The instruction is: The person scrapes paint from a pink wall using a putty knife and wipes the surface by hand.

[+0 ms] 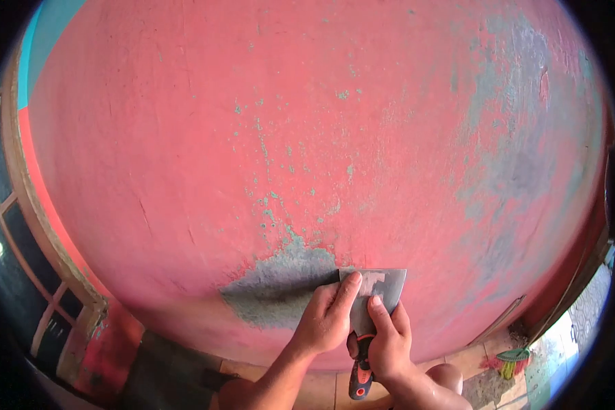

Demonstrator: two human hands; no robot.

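Note:
A wide-bladed scraper (391, 281) is gripped in both hands, its metal blade upward against the wall and its black-and-orange handle pointing down. My left hand (324, 320) closes on the blade's left side, thumb laid along the metal. From the right, my right hand (391, 343) holds the lower blade, its thumb pressed on the face; some fingers are hidden behind. The pink painted wall (184, 157) fills most of the view. Just left of the blade lies a bare grey patch (273, 280) where paint is gone, with small greenish chips above it.
Dark window panes (27, 239) in a wooden frame stand at the left. Grey-green worn paint (506, 150) covers the wall's right side. Low right, a green broom head (514, 354) with coloured bristles rests on the tiled floor (321, 388). A knee (446, 377) shows beside my right forearm.

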